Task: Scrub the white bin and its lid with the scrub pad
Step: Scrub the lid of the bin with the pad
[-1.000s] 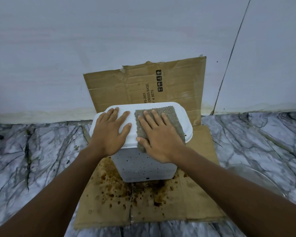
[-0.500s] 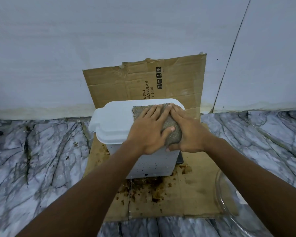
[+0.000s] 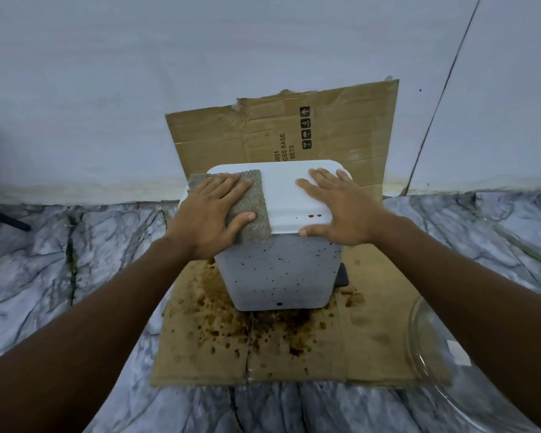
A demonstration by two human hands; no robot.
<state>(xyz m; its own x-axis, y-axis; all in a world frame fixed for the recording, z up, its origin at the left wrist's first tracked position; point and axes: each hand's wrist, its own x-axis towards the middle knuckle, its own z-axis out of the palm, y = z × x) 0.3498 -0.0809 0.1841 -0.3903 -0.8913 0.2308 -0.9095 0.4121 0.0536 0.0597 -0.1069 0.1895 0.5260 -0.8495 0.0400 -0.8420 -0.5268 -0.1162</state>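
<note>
Head view: the white bin [image 3: 278, 270] is standing mid-cardboard [image 3: 200, 354], lid [image 3: 281, 189] on. The left hand [image 3: 206, 214], fingers straight, is pressing the limp scrub pad [image 3: 256, 198] onto the lid's left edge. The right hand [image 3: 341, 210], flat and holding nothing, is bracing the likely light, slippery plastic.

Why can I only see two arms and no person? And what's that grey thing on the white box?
The camera sits on the person's head and looks down, so you see only their arms. The left hand presses a grey scrub pad flat on the lid of a white bin. The right hand lies flat on the lid, probably to steady it. Neither hand grips anything. The bin stands on stained cardboard on a marbled surface. A glass bowl peeks in at the lower right.
</note>
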